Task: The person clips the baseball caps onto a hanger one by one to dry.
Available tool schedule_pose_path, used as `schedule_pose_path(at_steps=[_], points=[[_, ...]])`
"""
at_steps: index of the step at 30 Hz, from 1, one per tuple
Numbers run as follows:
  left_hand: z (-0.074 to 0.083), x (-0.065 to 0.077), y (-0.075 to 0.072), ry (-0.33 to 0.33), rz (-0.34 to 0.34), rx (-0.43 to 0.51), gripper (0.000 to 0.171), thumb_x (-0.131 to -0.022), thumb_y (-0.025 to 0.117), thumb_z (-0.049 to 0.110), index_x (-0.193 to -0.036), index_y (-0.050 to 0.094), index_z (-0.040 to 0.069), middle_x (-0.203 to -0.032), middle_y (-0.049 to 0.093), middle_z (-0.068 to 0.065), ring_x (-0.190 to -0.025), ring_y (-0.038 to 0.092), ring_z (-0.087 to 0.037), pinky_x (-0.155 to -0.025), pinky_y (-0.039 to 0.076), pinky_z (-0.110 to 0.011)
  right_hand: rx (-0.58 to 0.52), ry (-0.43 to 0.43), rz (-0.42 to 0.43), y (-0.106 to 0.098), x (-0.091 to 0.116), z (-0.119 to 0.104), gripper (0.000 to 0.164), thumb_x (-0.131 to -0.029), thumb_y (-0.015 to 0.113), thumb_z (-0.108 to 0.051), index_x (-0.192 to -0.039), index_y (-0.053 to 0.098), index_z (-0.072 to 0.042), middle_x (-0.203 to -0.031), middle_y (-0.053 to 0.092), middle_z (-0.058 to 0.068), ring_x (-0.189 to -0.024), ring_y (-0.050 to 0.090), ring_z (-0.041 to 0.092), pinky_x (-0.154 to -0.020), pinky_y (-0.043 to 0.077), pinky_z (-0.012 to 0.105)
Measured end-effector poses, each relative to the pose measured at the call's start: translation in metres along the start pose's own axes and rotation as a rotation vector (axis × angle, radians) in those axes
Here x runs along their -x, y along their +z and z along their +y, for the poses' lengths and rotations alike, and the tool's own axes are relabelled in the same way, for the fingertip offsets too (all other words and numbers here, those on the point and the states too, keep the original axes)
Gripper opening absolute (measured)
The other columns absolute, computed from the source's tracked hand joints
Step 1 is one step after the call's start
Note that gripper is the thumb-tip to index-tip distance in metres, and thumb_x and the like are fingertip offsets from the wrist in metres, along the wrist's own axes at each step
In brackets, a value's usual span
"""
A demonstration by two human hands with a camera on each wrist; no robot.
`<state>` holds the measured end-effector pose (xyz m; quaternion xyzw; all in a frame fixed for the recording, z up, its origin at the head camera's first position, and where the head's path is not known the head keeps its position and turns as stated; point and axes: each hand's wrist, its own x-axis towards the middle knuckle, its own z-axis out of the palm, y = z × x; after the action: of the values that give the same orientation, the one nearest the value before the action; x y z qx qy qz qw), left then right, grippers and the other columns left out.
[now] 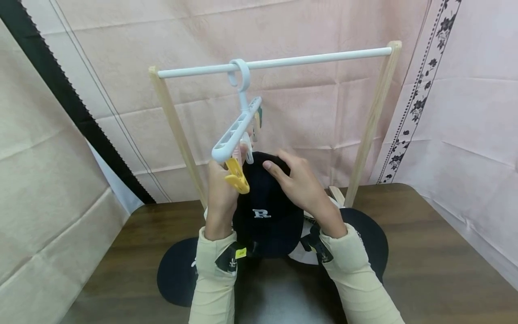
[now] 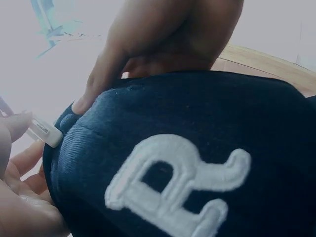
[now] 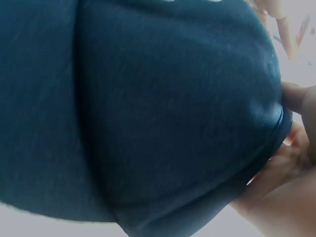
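A dark baseball cap [image 1: 263, 189] with a raised white letter R [image 2: 168, 177] hangs crown up below a light blue clip hanger [image 1: 236, 132]. My right hand [image 1: 301, 184] grips the cap's crown, thumb on the front and fingers behind. At the crown's left side my left hand [image 1: 222, 193] pinches a white clothespin [image 2: 48, 133], whose tip meets the cap's cloth in the left wrist view. Whether its jaws bite the cloth I cannot tell. A yellow clothespin [image 1: 236, 175] dangles from the hanger's near end, partly in front of my left hand.
The hanger hooks over a white rod [image 1: 315, 59] between two wooden posts [image 1: 372, 126]. On the brown table [image 1: 437, 252] lie other dark caps, one cap [image 1: 178, 272] at left and another cap [image 1: 368, 238] at right, partly under my forearms. A green clothespin [image 1: 260, 116] hangs farther back.
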<state>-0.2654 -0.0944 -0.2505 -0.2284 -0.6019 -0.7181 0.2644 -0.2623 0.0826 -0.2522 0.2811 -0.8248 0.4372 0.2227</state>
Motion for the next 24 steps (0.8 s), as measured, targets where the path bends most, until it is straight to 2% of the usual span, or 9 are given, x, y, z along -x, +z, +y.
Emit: schedule_pose_path(at_steps=[6, 8, 10, 13, 15, 18, 20, 21, 24], points=[[0.003, 0.003, 0.000, -0.090, 0.027, -0.065, 0.042, -0.103, 0.071, 0.030, -0.132, 0.065, 0.001, -0.124, 0.067, -0.009, -0.112, 0.057, -0.018, -0.104, 0.048, -0.036, 0.021, 0.005, -0.002, -0.006, 0.011, 0.005, 0.035, -0.109, 0.060, -0.034, -0.134, 0.068, -0.010, -0.128, 0.071, 0.005, -0.120, 0.065, 0.022, -0.105, 0.051, 0.046], [0.003, 0.002, -0.001, -0.096, 0.024, -0.062, 0.039, -0.101, 0.073, 0.027, -0.128, 0.068, -0.001, -0.121, 0.067, -0.010, -0.110, 0.057, -0.019, -0.099, 0.048, -0.034, 0.038, 0.008, -0.004, -0.009, 0.015, 0.005, 0.031, -0.109, 0.060, -0.034, -0.128, 0.068, -0.010, -0.117, 0.071, 0.006, -0.111, 0.066, 0.022, -0.099, 0.053, 0.045], [0.002, 0.001, 0.000, -0.096, 0.018, -0.052, 0.037, -0.100, 0.075, 0.025, -0.124, 0.069, -0.004, -0.118, 0.067, -0.011, -0.108, 0.056, -0.018, -0.093, 0.049, -0.031, 0.053, 0.026, -0.014, -0.013, 0.020, 0.006, 0.033, -0.109, 0.061, -0.034, -0.129, 0.067, -0.009, -0.117, 0.071, 0.007, -0.110, 0.066, 0.023, -0.098, 0.053, 0.045], [0.003, 0.000, 0.001, -0.071, -0.003, -0.033, 0.036, -0.101, 0.074, 0.023, -0.122, 0.070, -0.006, -0.121, 0.068, -0.013, -0.109, 0.058, -0.018, -0.091, 0.051, -0.029, 0.081, 0.064, -0.026, -0.021, 0.028, 0.009, 0.034, -0.109, 0.061, -0.037, -0.126, 0.066, -0.009, -0.113, 0.070, 0.007, -0.106, 0.065, 0.023, -0.096, 0.054, 0.046], [0.002, 0.000, 0.002, -0.059, -0.012, -0.028, 0.035, -0.101, 0.073, 0.023, -0.118, 0.071, -0.007, -0.120, 0.068, -0.013, -0.108, 0.059, -0.018, -0.086, 0.052, -0.027, 0.095, 0.079, -0.032, -0.025, 0.032, 0.011, 0.039, -0.108, 0.061, -0.038, -0.134, 0.065, -0.009, -0.125, 0.070, 0.008, -0.115, 0.066, 0.025, -0.101, 0.053, 0.050], [0.002, 0.002, 0.003, -0.042, -0.033, -0.021, 0.031, -0.101, 0.072, 0.021, -0.113, 0.071, -0.007, -0.115, 0.069, -0.012, -0.098, 0.059, -0.017, -0.079, 0.052, -0.025, 0.110, 0.075, -0.025, -0.031, 0.035, 0.014, 0.038, -0.108, 0.063, -0.038, -0.132, 0.065, -0.009, -0.123, 0.071, 0.008, -0.114, 0.067, 0.025, -0.101, 0.053, 0.051], [0.002, 0.003, 0.003, -0.040, -0.043, -0.017, 0.030, -0.102, 0.071, 0.019, -0.115, 0.071, -0.007, -0.115, 0.069, -0.012, -0.093, 0.059, -0.015, -0.075, 0.053, -0.023, 0.109, 0.064, -0.020, -0.034, 0.036, 0.016, 0.035, -0.107, 0.064, -0.037, -0.129, 0.066, -0.009, -0.119, 0.072, 0.008, -0.110, 0.066, 0.024, -0.099, 0.053, 0.049], [0.002, 0.003, 0.003, -0.043, -0.048, -0.023, 0.029, -0.102, 0.071, 0.019, -0.117, 0.071, -0.007, -0.108, 0.068, -0.013, -0.085, 0.059, -0.016, -0.069, 0.053, -0.023, 0.105, 0.057, -0.015, -0.035, 0.037, 0.018, 0.032, -0.107, 0.064, -0.035, -0.127, 0.067, -0.009, -0.116, 0.072, 0.007, -0.107, 0.066, 0.023, -0.098, 0.053, 0.048], [0.003, 0.005, 0.002, -0.049, -0.051, -0.052, 0.032, -0.103, 0.071, 0.019, -0.125, 0.070, -0.006, -0.114, 0.070, -0.014, -0.085, 0.062, -0.014, -0.070, 0.055, -0.023, 0.098, 0.026, 0.015, -0.039, 0.036, 0.021, 0.023, -0.108, 0.064, -0.031, -0.116, 0.069, -0.010, -0.102, 0.070, 0.003, -0.095, 0.062, 0.020, -0.091, 0.052, 0.042]])
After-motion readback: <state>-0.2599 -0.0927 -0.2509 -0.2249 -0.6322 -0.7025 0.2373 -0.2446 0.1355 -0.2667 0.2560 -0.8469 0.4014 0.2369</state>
